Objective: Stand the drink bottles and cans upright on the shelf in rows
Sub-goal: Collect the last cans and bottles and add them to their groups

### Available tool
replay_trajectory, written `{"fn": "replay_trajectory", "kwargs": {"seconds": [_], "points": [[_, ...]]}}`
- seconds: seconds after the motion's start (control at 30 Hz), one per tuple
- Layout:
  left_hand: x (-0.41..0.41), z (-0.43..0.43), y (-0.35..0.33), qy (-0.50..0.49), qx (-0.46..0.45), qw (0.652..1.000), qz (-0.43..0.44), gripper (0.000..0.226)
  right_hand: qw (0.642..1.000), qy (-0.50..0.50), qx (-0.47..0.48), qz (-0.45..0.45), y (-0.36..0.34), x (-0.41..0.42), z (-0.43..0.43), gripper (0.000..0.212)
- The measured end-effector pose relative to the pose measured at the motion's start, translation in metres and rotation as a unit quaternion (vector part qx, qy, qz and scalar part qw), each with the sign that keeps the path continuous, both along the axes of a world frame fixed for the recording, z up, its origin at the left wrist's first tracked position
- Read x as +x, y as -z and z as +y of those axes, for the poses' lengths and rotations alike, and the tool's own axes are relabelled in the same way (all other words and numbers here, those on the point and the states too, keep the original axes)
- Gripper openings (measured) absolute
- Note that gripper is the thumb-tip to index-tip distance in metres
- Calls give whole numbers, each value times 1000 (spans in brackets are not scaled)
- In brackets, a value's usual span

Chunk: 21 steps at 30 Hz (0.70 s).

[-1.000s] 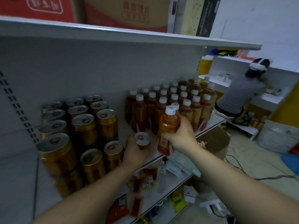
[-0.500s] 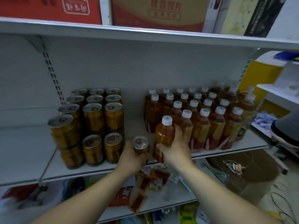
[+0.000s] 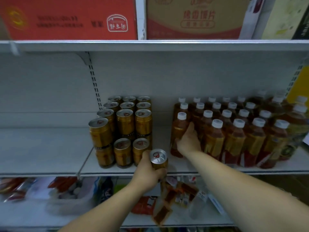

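Note:
My left hand [image 3: 148, 173] grips a gold can [image 3: 158, 159] upright at the front edge of the white shelf [image 3: 184, 169], just right of a block of gold cans [image 3: 123, 129], some stacked two high. My right hand [image 3: 189, 141] is wrapped around an amber tea bottle [image 3: 178, 131] with a white cap. It stands upright on the shelf at the left end of the rows of tea bottles [image 3: 237, 131]. A bare gap of shelf lies between the cans and the bottles.
The shelf board [image 3: 41, 148] left of the cans is bare. Red and brown cartons [image 3: 71, 19] sit on the shelf above. The lower shelf holds snack packets [image 3: 173, 198] and a clear bottle lying down. A yellow panel [image 3: 299, 84] stands at the right.
The view swung left and closer to the shelf. My right hand moved the tea bottle back onto the shelf beside the bottle rows. My left hand kept the can near the front edge.

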<state>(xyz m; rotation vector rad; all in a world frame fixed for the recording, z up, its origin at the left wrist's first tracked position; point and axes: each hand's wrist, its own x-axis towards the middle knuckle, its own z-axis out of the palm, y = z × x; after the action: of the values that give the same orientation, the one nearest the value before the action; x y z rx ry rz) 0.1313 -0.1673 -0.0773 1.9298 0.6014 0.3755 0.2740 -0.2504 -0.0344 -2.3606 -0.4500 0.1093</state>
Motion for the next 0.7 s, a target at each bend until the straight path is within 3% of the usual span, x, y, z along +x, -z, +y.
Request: {"fn": "replay_trajectory", "kwargs": {"seconds": [0.07, 0.17, 0.27, 0.43, 0.7], "points": [[2, 1, -1, 15, 0, 1000, 1, 58, 1000, -17, -11, -24, -9, 1, 0, 92], [11, -1, -1, 46, -7, 999, 3, 58, 984, -54, -18, -168, -36, 7, -15, 84], [26, -3, -1, 70, -31, 997, 3, 58, 958, -65, -118, -253, -66, 34, -41, 72], [56, -1, -5, 85, -74, 994, 17, 69, 946, -40, -295, -125, -71, 77, -80, 88], [92, -13, -5, 100, -66, 992, 43, 61, 941, -51, -310, -122, -68, 80, -82, 82]]}}
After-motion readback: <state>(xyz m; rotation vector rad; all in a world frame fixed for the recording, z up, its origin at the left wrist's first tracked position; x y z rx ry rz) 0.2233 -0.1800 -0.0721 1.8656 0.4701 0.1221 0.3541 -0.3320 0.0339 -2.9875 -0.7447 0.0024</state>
